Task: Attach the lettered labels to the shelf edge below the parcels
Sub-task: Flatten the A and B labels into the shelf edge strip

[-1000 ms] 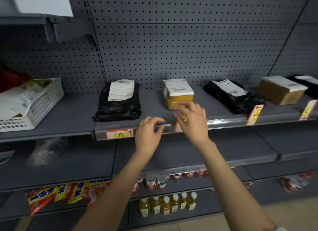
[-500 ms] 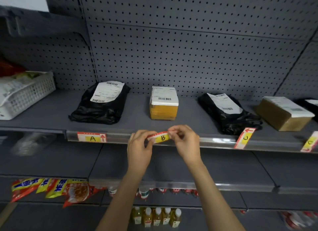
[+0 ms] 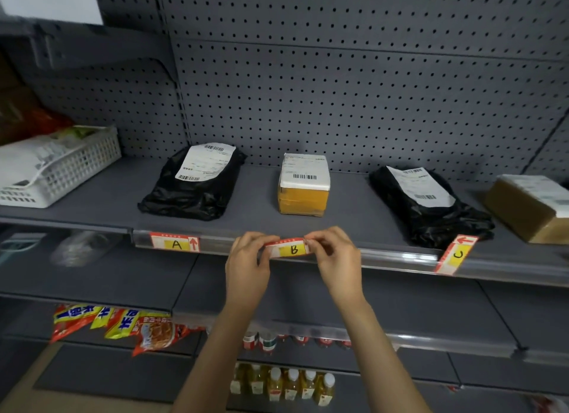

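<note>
The B label (image 3: pixel 289 249), red-edged with a yellow patch, is held flat against the clear shelf edge strip (image 3: pixel 394 256) below the yellow box parcel (image 3: pixel 303 184). My left hand (image 3: pixel 248 264) pinches its left end and my right hand (image 3: pixel 334 260) pinches its right end. The A label (image 3: pixel 175 242) sits straight in the strip below the left black bag parcel (image 3: pixel 195 183). The C label (image 3: pixel 457 254) hangs tilted on the strip below the right black bag parcel (image 3: pixel 426 204).
A white basket (image 3: pixel 66 172) with papers stands at the left of the shelf. A brown box parcel (image 3: pixel 529 207) lies at the far right. Lower shelves carry snack packets (image 3: pixel 123 323), cans and small bottles (image 3: pixel 283 382).
A second ago my hands were at the strip with the B label barely showing. Both hands now pinch its ends with the letter facing me. The view has dropped lower.
</note>
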